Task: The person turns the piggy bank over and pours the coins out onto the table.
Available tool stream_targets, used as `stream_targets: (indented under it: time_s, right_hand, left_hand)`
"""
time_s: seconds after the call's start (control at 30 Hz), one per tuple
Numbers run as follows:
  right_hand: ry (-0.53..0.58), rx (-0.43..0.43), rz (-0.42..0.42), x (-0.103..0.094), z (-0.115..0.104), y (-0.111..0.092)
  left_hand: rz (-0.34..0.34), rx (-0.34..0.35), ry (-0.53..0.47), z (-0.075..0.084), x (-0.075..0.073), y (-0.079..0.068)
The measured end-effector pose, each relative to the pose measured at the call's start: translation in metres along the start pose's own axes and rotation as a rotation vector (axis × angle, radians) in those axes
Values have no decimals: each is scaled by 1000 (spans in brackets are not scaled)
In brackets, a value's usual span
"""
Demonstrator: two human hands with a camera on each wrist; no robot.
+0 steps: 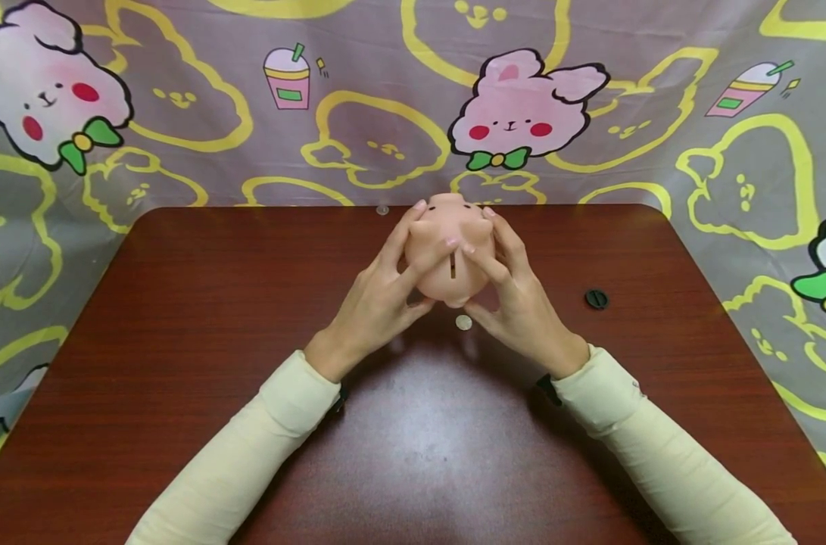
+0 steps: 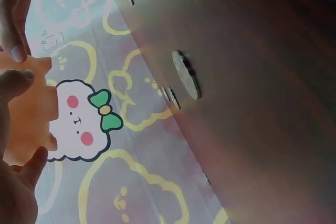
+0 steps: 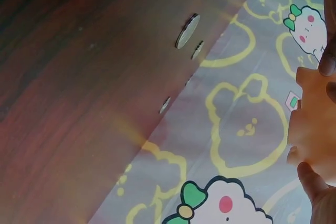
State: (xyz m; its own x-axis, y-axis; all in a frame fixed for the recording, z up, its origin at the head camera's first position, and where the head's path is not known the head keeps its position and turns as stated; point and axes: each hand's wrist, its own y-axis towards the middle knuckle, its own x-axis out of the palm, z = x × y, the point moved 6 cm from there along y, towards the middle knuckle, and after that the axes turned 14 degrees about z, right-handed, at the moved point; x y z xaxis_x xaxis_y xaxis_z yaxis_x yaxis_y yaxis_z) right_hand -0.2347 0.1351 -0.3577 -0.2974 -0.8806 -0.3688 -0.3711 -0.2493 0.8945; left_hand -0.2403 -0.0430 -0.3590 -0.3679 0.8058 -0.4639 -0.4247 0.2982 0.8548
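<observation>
A pink piggy bank [image 1: 451,265] is held in both hands above the dark wooden table [image 1: 201,318], its slot upward and its snout toward the back. My left hand [image 1: 385,288] grips its left side and my right hand [image 1: 515,291] its right, with fingers over the top and thumbs at the near end. In the wrist views the piggy bank [image 2: 26,108] is off the tabletop, its stubby feet showing. A silver coin [image 1: 463,322] lies on the table just in front of it. The piggy bank's underside is hidden in the head view.
To the right lies a round black cap [image 1: 596,299]. Another coin [image 1: 382,210] is at the table's back edge. The left wrist view shows several coins, a large one [image 2: 186,74] nearest. A patterned cloth [image 1: 385,76] hangs behind and beside the table.
</observation>
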Motion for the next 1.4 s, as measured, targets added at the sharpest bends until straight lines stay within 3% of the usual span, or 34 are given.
stream_targets:
  time_s: [0.2, 0.4, 0.5, 0.7, 0.87, 1.13, 1.4]
  right_hand:
    - [-5, 41, 2, 1, 5, -4]
    - [-9, 59, -14, 1, 7, -5]
    - [-14, 79, -32, 1, 9, -5]
    - [-31, 148, -96, -1, 14, -12]
    - [33, 281, -88, -2, 20, -11]
    - [165, 607, 4, -3, 30, -2]
    - [200, 900, 27, -1, 39, -6]
  left_hand:
    - [-49, 31, 42, 5, 3, 3]
    - [-55, 20, 33, 5, 3, 3]
    - [-70, -8, 15, 2, 3, 3]
    - [-171, -119, -86, -5, 4, 1]
    - [-190, -233, -194, -9, 5, 3]
    - [-139, -427, -348, -15, 5, 7]
    - [-198, -509, -344, -16, 10, 8]
